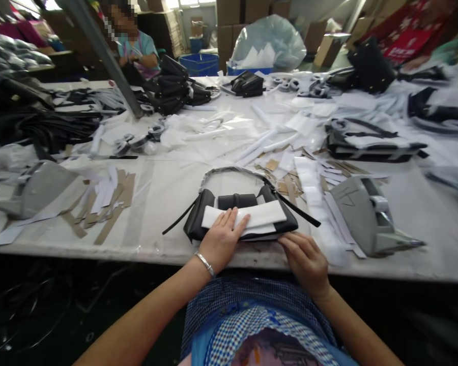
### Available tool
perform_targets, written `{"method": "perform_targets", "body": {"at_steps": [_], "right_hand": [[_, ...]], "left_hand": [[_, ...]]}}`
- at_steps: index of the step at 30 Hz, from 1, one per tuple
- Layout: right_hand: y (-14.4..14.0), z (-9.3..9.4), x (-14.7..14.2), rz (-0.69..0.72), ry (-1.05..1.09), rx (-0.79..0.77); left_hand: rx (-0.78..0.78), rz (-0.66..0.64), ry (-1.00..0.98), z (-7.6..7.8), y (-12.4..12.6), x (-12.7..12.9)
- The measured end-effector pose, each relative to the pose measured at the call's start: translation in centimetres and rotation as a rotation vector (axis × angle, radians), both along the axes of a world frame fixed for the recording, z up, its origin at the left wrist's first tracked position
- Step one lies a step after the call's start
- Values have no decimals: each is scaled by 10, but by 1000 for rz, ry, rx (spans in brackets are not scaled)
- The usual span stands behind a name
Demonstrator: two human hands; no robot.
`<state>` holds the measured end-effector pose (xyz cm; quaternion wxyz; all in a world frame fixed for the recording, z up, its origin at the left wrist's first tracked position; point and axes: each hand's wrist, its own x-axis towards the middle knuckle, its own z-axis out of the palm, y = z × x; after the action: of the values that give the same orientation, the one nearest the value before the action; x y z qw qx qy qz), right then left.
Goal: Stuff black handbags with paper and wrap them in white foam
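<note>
A black handbag [198,216] lies on the table in front of me, its wrapped handle [229,170] arching away at the back and a loose strap sticking out on each side. Across its front rests a folded white padding sheet [265,213]. My left hand [223,236] presses flat on that sheet, fingers stretched out. At the bag's lower right edge, my right hand [305,259] has its fingers closed on the edge; the thumb is partly hidden.
Grey tape dispensers stand at right [361,216] and left [41,190]. Cardboard strips [114,203] lie near the left one. White paper and plastic wrap [213,127] cover the middle. Black bags [171,86] are piled further back. A person [139,48] works across the table [156,178].
</note>
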<state>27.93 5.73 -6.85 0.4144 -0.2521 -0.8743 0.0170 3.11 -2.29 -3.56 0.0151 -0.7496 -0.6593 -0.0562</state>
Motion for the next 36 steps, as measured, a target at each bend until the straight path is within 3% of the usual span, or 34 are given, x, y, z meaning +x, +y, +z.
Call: {"method": "perform_targets", "body": {"at_steps": [4,8,14,19,22,24,27,31,36], "right_hand": [[4,24,-11,45,-155,47],[23,19,-22,147,-289,-55],[30,-12,-25,117,-189,-84],[24,-2,-23,135,-140,-107],[10,6,-13,104,40,-183],[-3,4,-4,-42,212,-357],[-15,-11,3,-167,425,-804],[-7,-17,0,-117,602,-1272],[4,21,-16,173,676,-1633]], "left_hand": [[62,-16,40,-9,-1,-2],[86,-15,68,-11,-1,-1],[86,-3,131,-4,7,21],[117,-24,165,-11,11,30],[174,-30,161,-18,8,25],[190,-28,165,-21,7,23],[203,-31,164,-22,7,23],[212,-35,145,-21,8,23],[285,-46,66,-19,1,4]]}}
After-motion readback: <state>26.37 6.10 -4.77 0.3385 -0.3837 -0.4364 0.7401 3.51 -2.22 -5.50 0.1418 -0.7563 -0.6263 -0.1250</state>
